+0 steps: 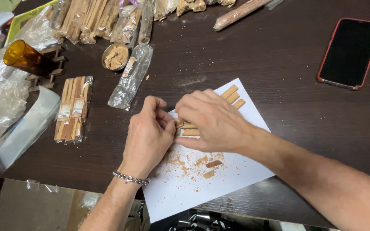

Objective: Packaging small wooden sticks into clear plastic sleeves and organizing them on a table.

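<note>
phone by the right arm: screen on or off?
Off. The phone, in a red case, lies face up on the dark table; its screen is uniformly black.

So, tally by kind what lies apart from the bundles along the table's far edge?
Phone: 1
Amber glass: 1
Small round tin: 1
White paper sheet: 1
Labelled stick packet: 1
Empty clear wrapper: 1
Total: 6

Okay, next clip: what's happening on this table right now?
A person's left hand and right hand meet over a white paper sheet, gripping small wooden sticks together. More sticks lie at the sheet's far edge, crumbs and chips nearer. A wrapped stick bundle lies left, a phone right.
</note>
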